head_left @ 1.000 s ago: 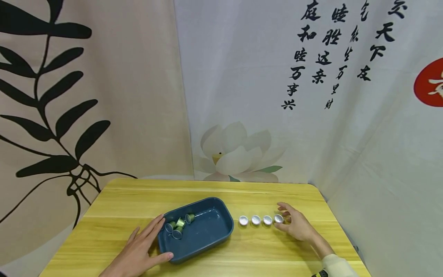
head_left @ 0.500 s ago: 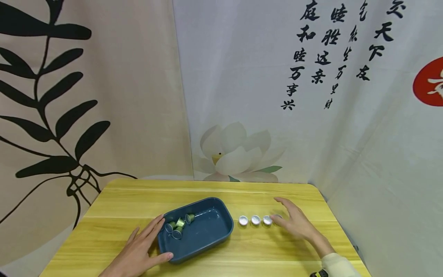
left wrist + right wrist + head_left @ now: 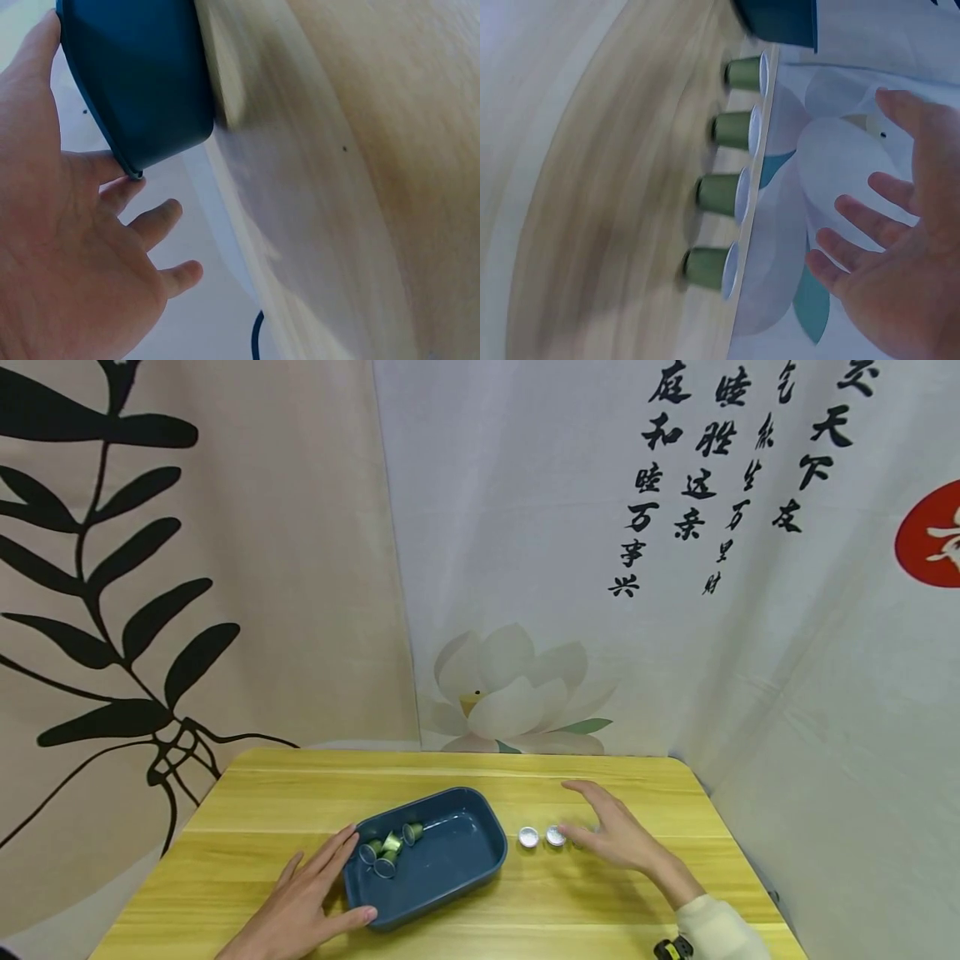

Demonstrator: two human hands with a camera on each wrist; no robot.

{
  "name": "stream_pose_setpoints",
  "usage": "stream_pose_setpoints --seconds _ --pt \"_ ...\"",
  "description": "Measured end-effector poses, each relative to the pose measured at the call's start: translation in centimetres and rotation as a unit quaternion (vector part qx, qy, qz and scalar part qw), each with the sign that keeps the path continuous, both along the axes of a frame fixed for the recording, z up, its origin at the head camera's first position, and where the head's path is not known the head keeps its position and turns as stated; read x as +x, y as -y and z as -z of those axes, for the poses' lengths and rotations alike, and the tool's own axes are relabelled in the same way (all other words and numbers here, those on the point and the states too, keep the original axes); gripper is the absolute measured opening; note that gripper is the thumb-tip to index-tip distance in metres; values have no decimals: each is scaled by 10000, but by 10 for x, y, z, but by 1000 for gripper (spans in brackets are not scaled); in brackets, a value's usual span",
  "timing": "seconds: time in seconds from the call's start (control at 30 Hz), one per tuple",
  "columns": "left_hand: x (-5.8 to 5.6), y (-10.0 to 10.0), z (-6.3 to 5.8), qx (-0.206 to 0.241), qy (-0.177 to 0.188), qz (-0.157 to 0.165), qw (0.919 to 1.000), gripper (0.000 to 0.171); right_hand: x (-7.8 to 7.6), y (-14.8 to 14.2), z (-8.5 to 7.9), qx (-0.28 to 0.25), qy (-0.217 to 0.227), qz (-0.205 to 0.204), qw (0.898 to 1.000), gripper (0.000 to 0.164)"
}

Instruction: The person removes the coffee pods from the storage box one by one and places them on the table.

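My left hand (image 3: 303, 897) rests at the left end of a dark blue rectangular tray (image 3: 450, 872), its fingertips and spread thumb touching the rim. In the left wrist view, the tray (image 3: 139, 82) shows its side wall beside the fingers. Inside the tray, several green coffee capsules (image 3: 385, 865) lie tipped in the left part. Right of it, a row of green coffee capsules (image 3: 720, 193) stands on the table with the silver lids up. My right hand (image 3: 615, 833) hovers over this row with fingers extended, holding nothing, and hides the right-hand capsules from the head view.
The wooden table (image 3: 465, 935) bears the tray and the row. Behind it hangs a white and beige cloth (image 3: 510, 568) with printed leaves, a lotus and writing. A black and yellow watch-like band (image 3: 672, 948) is on the right wrist below the sleeve (image 3: 716, 927).
My right hand has come off the rightmost capsule and moved left along the row, toward the tray. The capsules stay in place. The left hand and tray have not moved.
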State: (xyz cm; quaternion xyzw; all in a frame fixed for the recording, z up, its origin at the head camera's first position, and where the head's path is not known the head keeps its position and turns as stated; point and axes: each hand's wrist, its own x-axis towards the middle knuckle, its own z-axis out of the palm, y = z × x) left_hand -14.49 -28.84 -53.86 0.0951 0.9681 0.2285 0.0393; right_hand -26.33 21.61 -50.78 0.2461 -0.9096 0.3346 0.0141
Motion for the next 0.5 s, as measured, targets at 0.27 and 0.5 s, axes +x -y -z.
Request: stream_pose_setpoints --seconds 0.27,0.5 --pt "-1 0 -1 -132 -161 38 9998 116 0 25 -7 -103 18 -271 9996 71" --pt "0 0 -3 -228 -216 28 9995 119 2 48 -13 -158 -14 -509 9986 70"
